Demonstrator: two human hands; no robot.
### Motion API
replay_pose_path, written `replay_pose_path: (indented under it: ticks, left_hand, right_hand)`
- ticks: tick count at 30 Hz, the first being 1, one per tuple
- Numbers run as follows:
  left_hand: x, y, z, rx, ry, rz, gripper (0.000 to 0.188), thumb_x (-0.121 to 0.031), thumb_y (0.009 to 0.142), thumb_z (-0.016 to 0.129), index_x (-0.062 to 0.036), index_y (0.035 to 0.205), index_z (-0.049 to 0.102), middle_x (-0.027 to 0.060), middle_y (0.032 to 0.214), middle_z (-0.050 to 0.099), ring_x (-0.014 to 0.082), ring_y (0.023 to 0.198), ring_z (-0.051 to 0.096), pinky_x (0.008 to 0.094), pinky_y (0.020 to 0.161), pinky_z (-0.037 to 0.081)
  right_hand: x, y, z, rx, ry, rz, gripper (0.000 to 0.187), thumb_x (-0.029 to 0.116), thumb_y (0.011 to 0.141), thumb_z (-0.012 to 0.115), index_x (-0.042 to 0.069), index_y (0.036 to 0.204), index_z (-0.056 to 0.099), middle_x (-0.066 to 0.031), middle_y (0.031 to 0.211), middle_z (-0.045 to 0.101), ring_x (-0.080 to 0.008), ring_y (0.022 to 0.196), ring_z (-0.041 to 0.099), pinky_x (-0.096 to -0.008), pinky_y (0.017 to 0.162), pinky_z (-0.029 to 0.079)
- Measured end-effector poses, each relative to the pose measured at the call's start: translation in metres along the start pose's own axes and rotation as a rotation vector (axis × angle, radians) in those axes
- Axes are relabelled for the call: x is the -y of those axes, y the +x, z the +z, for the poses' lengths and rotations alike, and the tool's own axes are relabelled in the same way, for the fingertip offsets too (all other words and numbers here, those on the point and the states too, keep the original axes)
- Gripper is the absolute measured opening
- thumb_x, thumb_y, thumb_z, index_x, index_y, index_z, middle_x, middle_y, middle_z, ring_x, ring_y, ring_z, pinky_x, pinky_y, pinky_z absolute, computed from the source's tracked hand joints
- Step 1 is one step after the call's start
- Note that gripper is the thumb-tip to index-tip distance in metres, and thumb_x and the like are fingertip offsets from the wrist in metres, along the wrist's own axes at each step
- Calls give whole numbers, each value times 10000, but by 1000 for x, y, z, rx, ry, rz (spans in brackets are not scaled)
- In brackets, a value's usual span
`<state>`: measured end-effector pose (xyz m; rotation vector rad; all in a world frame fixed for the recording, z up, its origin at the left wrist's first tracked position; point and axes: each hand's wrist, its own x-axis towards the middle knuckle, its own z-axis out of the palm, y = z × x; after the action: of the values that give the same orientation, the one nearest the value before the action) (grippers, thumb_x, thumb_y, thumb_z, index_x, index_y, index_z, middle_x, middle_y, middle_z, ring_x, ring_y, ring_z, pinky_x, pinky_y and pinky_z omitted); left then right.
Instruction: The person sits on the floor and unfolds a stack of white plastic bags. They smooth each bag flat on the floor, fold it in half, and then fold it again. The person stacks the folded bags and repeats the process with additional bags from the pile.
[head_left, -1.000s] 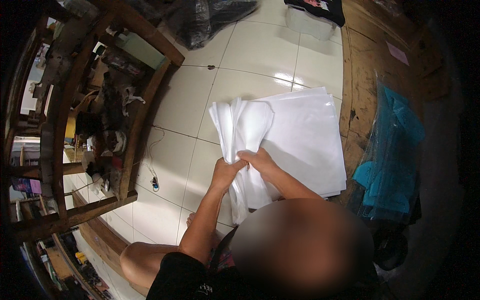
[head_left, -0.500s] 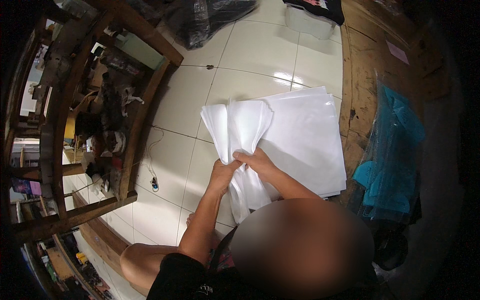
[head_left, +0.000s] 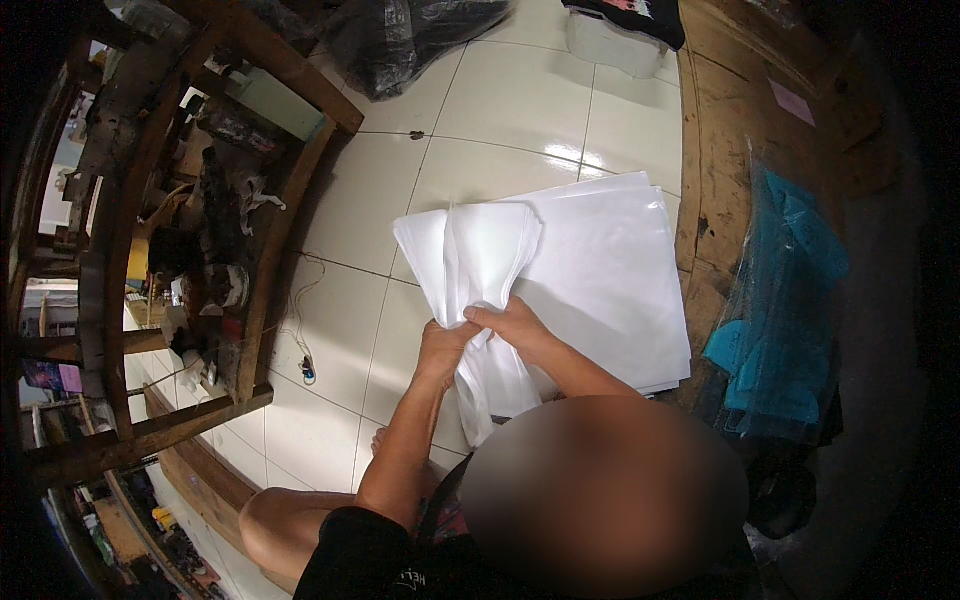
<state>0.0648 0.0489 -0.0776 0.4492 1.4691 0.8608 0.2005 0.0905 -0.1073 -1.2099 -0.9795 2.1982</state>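
A bunch of thin white sheets, plastic or paper I cannot tell, is squeezed together at its middle and fans out above and below the grip. My left hand is closed round the left side of this gathered waist. On the right side, my right hand grips the same bunch, its thumb lying across the front. Both hands meet there. Beneath and to the right, a flat stack of white sheets lies on the tiled floor. My fingertips are hidden behind the folds.
At left stands a wooden rack crowded with odds and ends. A thin cord lies on the tiles beside it. Along the right runs a wooden board, with teal pieces in clear plastic nearby. Dark plastic sheeting and a translucent bin sit at the far side.
The upper part of the white bunch has spread slightly to the left, and its folds have shifted. Both hands keep their hold in nearly the same place.
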Motion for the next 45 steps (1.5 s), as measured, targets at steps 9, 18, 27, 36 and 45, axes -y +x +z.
replay_pose_path:
  ticks: [9, 18, 27, 36, 45]
  left_hand:
    - [-1, -3, -8, 67, -121, -25, 403, -157, 784, 676, 53, 1099, 539, 136, 967, 634, 213, 857, 616, 340, 712, 512]
    - [1, 2, -19, 119, -272, -66, 334, -98, 802, 587, 79, 1076, 512, 125, 874, 606, 240, 802, 604, 357, 754, 512]
    - [-10, -6, -8, 2, 39, -15, 322, -100, 780, 653, 86, 1031, 570, 150, 910, 636, 212, 800, 627, 333, 727, 518]
    - [-6, -4, -16, 37, -91, -65, 345, -97, 793, 547, 93, 1080, 537, 125, 900, 644, 228, 813, 631, 335, 736, 515]
    - [-6, -5, -7, 1, -30, -13, 410, -98, 784, 593, 97, 1131, 495, 154, 1002, 611, 236, 856, 621, 350, 757, 516]
  right_hand:
    - [-12, 2, -10, -113, 332, 64, 427, 202, 851, 620, -55, 1173, 508, -125, 1067, 592, -209, 961, 574, -342, 839, 466]
    - [-13, 9, -8, 59, 384, 40, 266, 275, 839, 639, 18, 899, 612, -58, 746, 612, -126, 645, 536, -267, 559, 413]
    - [-12, 8, -6, -1, 70, -48, 292, 297, 801, 681, 23, 878, 615, -35, 723, 589, -119, 635, 532, -246, 553, 407]
    - [-3, -5, -3, -192, 421, 72, 283, 236, 839, 628, 4, 997, 589, -46, 794, 576, -122, 674, 507, -259, 594, 426]
    - [-7, 4, 1, -59, 176, -38, 355, 312, 825, 658, -5, 969, 589, -42, 753, 574, -119, 616, 484, -264, 539, 413]
